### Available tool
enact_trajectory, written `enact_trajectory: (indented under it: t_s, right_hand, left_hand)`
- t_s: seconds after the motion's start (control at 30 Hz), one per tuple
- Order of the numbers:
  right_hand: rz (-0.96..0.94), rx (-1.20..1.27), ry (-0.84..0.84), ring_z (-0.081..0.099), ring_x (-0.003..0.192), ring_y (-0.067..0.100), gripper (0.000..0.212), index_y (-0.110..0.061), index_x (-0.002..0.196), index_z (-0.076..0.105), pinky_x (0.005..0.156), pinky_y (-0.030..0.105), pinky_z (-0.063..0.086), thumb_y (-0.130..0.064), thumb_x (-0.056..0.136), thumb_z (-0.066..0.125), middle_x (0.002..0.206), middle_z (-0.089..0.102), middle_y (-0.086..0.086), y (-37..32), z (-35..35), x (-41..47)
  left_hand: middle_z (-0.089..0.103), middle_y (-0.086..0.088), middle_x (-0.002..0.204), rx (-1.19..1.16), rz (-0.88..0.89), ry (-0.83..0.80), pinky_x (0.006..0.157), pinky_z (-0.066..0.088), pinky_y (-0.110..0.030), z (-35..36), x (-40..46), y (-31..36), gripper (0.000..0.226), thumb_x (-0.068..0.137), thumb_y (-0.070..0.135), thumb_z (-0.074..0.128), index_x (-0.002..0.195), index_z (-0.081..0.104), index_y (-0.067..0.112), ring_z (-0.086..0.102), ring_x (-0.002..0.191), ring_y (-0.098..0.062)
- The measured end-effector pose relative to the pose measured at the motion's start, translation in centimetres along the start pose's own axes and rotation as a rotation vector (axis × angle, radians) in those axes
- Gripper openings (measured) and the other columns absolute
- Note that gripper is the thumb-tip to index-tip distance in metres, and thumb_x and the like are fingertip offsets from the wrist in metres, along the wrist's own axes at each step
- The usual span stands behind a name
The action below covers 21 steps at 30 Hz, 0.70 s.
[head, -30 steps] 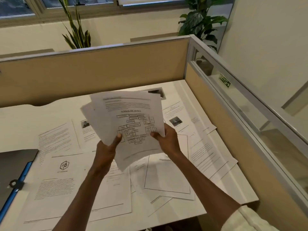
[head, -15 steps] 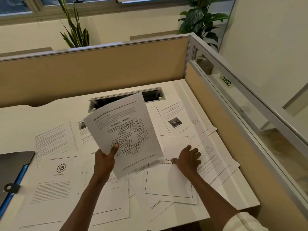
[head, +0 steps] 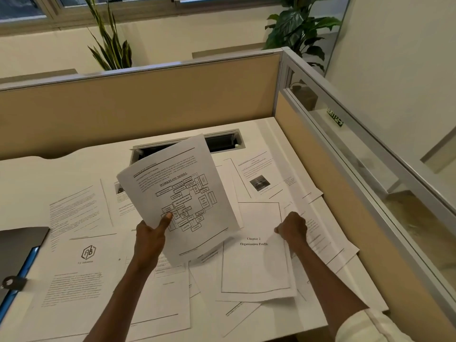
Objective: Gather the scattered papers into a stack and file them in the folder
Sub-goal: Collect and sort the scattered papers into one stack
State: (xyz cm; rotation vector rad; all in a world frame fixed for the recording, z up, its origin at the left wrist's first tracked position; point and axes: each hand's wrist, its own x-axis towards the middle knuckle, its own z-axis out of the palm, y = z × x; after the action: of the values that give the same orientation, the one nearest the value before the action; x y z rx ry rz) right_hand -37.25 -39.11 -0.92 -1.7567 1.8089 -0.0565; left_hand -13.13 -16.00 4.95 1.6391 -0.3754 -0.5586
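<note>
Careful: your left hand (head: 150,233) pinches the small stack of white printed papers (head: 177,201) above the desk (head: 32,174), your right hand (head: 292,227) curls onto the bordered white "Chapter 2" sheet's (head: 254,255) edge beside it, which may crease, while the dark folder (head: 17,248) waits far left.

folder (head: 17,262) cut by left edge; body text too small.

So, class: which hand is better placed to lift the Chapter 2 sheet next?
The right hand: it's curled at the Chapter 2 sheet's edge, while the left hand holds the gathered papers.
</note>
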Motion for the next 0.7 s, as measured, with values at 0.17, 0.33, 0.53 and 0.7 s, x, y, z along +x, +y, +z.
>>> enact_trajectory:
  t_s: [0.17, 0.33, 0.53, 0.7]
  right_hand:
    - [-0.048, -0.060, 0.158, 0.056, 0.112, 0.039, 0.028, -0.003, 0.112, 0.063, 0.086, 0.041, 0.050, -0.014, 0.086, 0.064, 0.120, 0.061, 0.022, 0.5, -3.5, 2.7]
    - [-0.040, -0.297, 0.041, 0.032, 0.129, 0.045, 0.042, -0.008, 0.125, 0.055, 0.100, 0.054, 0.039, -0.025, 0.088, 0.066, 0.140, 0.034, 0.027, 1.9, -4.2, 5.6]
    - [-0.129, -0.278, -0.028, 0.045, 0.120, 0.041, 0.039, -0.006, 0.119, 0.056, 0.094, 0.041, 0.043, -0.026, 0.087, 0.068, 0.130, 0.045, 0.025, 3.0, -4.5, 6.6]
    - [-0.313, -0.232, 0.108, 0.063, 0.097, 0.034, 0.013, -0.002, 0.097, 0.064, 0.074, 0.033, 0.052, -0.005, 0.085, 0.062, 0.100, 0.069, 0.017, 3.0, -6.5, 5.1]
  left_hand:
    - [0.071, 0.015, 0.108, -0.003, -0.004, 0.007, 0.077, 0.055, -0.041, -0.7, 0.5, 0.2, 0.025, 0.095, 0.018, 0.062, 0.114, 0.059, 0.034, 0.068, 0.095, -0.013]
    - [0.074, 0.017, 0.103, 0.006, -0.014, 0.017, 0.074, 0.056, -0.036, -1.5, 0.5, -0.1, 0.023, 0.095, 0.018, 0.062, 0.110, 0.063, 0.036, 0.070, 0.092, -0.009]
    - [0.071, 0.005, 0.112, 0.007, -0.032, 0.046, 0.085, 0.053, -0.047, -2.2, 0.5, -0.6, 0.029, 0.095, 0.015, 0.063, 0.122, 0.061, 0.024, 0.068, 0.101, -0.023]
    - [0.071, -0.001, 0.114, 0.041, -0.038, 0.076, 0.086, 0.054, -0.044, -3.3, 0.5, -0.7, 0.030, 0.094, 0.019, 0.064, 0.124, 0.061, 0.018, 0.068, 0.099, -0.022]
